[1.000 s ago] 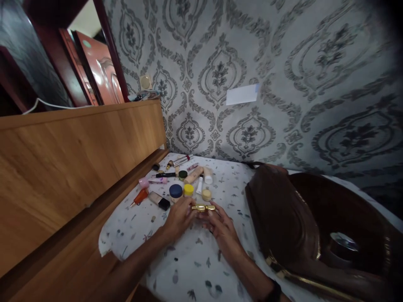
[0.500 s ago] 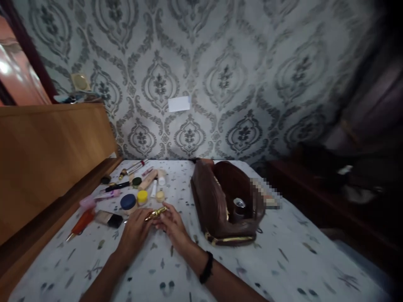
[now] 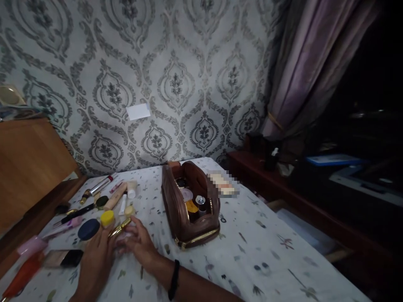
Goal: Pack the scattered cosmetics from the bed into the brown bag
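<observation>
A small gold tube [image 3: 119,227] is held between my two hands, low and left of centre. My left hand [image 3: 98,256] grips its lower end with closed fingers. At its upper end, the fingers of my right hand [image 3: 138,242] are bent around the tube; a black band circles that wrist. To the right stands a brown bag [image 3: 176,209], unzipped, with a silver-capped bottle [image 3: 200,203] and an orange item [image 3: 191,207] inside. Just beyond my left hand lie a navy-lidded jar [image 3: 89,229] and a yellow-lidded jar [image 3: 107,218].
Cosmetics lie at the left, among them an orange tube [image 3: 23,274], a black-capped bottle [image 3: 61,258] and a beige tube [image 3: 115,196]. A wooden board [image 3: 31,163] borders the left side. A dark red ledge [image 3: 252,167] and a curtain [image 3: 302,75] are at the right.
The view has turned right, so the hands, bag and cosmetics appear farther left. More of the bag's contents shows. Both hands still hold the gold tube.
</observation>
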Demonstrator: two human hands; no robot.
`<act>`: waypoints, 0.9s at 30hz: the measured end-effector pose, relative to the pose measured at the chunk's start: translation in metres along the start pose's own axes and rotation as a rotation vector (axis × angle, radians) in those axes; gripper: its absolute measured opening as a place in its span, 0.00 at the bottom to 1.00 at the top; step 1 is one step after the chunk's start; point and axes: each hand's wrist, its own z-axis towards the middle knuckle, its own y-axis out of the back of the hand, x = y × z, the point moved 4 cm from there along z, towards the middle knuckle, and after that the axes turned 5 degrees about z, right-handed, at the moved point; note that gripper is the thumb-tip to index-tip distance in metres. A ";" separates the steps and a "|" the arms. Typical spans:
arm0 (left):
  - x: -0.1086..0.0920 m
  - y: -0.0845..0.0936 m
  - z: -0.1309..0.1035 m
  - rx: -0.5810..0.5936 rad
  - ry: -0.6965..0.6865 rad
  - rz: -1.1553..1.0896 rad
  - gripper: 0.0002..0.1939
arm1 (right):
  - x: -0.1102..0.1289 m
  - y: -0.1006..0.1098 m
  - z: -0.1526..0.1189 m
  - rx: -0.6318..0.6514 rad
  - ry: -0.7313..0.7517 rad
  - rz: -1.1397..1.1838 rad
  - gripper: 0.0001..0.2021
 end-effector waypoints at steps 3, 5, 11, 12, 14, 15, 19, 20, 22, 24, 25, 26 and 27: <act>-0.005 0.004 0.003 0.009 -0.008 0.064 0.16 | -0.003 0.001 0.001 0.013 -0.008 -0.019 0.42; -0.007 0.006 0.006 0.000 -0.022 0.085 0.16 | -0.006 0.002 0.002 0.008 0.004 -0.047 0.41; -0.009 0.009 0.010 0.003 0.053 0.064 0.16 | -0.002 0.004 0.001 0.066 0.034 -0.112 0.36; -0.009 0.008 0.010 0.012 0.075 0.052 0.16 | 0.000 0.003 -0.001 0.090 0.037 -0.120 0.35; -0.009 0.008 0.011 0.025 0.109 0.009 0.16 | 0.007 0.001 -0.004 0.102 0.061 -0.131 0.31; -0.010 0.009 0.012 0.016 0.099 -0.010 0.15 | 0.010 0.000 -0.005 0.092 0.055 -0.141 0.31; -0.009 0.010 0.015 0.028 0.108 -0.083 0.14 | 0.016 -0.002 -0.008 0.112 0.015 -0.212 0.30; -0.008 0.011 0.015 0.031 0.120 -0.095 0.15 | 0.018 -0.003 -0.007 0.115 0.019 -0.221 0.30; -0.008 0.011 0.016 0.071 0.123 -0.120 0.15 | 0.019 -0.003 -0.007 0.106 0.012 -0.243 0.29; -0.008 0.013 0.016 0.093 0.134 -0.131 0.15 | 0.021 -0.004 -0.007 0.103 0.009 -0.266 0.30; -0.008 0.014 0.016 0.099 0.137 -0.136 0.14 | 0.022 -0.004 -0.008 0.104 0.002 -0.279 0.30; -0.008 0.015 0.016 0.104 0.138 -0.142 0.14 | 0.022 -0.005 -0.009 0.106 -0.007 -0.292 0.30; -0.008 0.016 0.015 0.109 0.138 -0.150 0.13 | 0.023 -0.006 -0.009 0.108 -0.016 -0.305 0.30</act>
